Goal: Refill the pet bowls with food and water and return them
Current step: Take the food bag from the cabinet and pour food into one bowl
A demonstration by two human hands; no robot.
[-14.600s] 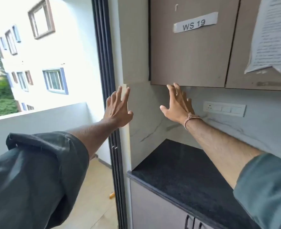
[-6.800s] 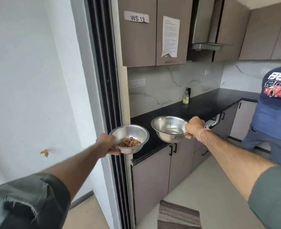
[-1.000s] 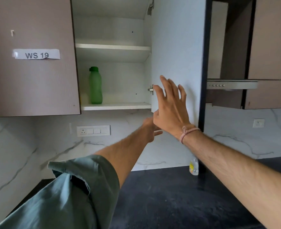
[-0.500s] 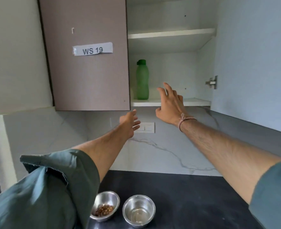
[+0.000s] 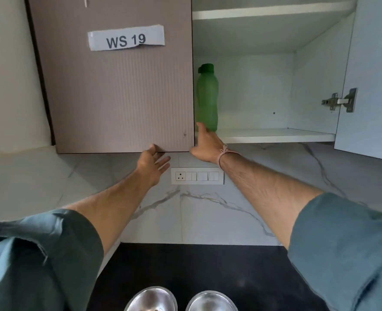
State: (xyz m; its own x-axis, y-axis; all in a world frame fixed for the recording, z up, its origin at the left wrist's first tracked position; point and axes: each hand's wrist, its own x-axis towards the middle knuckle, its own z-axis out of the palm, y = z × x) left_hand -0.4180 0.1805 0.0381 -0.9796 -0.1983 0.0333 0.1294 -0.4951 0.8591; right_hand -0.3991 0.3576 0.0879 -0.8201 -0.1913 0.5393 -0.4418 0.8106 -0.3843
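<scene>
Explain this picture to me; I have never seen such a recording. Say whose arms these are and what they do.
No machine here: a person wears a camera on the head, so you look along their arms. The left hand touches the lower edge of the closed brown cabinet door, its fingers relaxed. The right hand reaches the base of the green plastic bottle on the white cupboard shelf; whether it grips is unclear. Two round steel bowls stand on the black counter.

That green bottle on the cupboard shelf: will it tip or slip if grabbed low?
Likely tippy: the green bottle is tall and narrow, and the right hand touches it only at the base. Looks like smooth plastic, possibly slippery.
</scene>
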